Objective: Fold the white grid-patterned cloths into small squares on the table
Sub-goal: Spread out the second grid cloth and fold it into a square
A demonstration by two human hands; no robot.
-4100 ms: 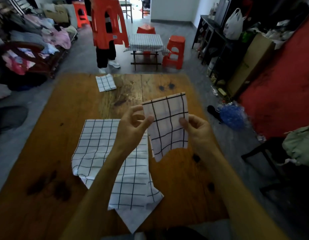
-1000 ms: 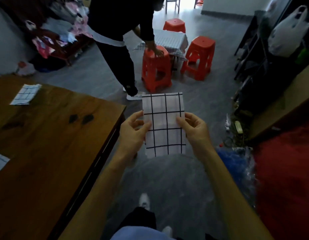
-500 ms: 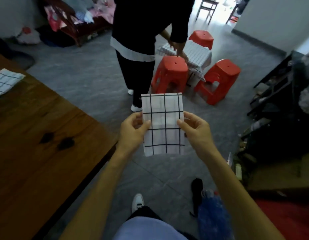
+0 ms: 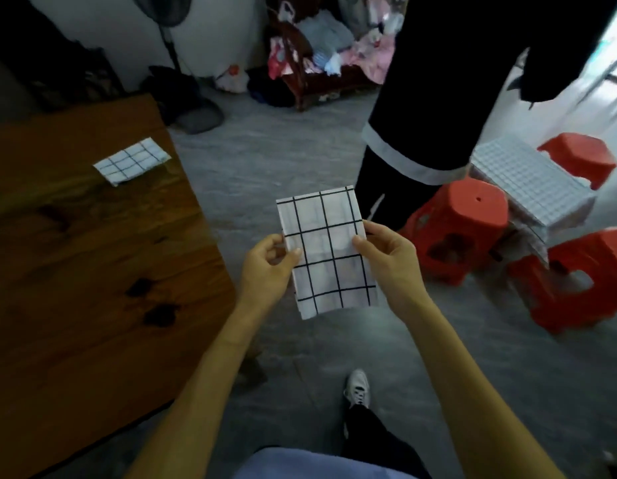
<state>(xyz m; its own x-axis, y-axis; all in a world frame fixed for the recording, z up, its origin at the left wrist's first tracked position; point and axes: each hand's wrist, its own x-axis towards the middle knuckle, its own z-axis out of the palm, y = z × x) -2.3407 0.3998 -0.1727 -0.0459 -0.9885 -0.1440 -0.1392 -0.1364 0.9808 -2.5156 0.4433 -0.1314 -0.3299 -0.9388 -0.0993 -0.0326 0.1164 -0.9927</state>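
Progress looks partial to me: one folded square [image 4: 131, 161] lies on the table [image 4: 92, 288] at ten o'clock, while my left hand [image 4: 265, 267] and right hand [image 4: 390, 257] pinch a half-folded cloth [image 4: 326, 252] upright above the floor.

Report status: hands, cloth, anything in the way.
Left hand and right hand pinch the folded grid cloth by its side edges, over the floor beside the table. One folded cloth on table. Standing person close ahead.
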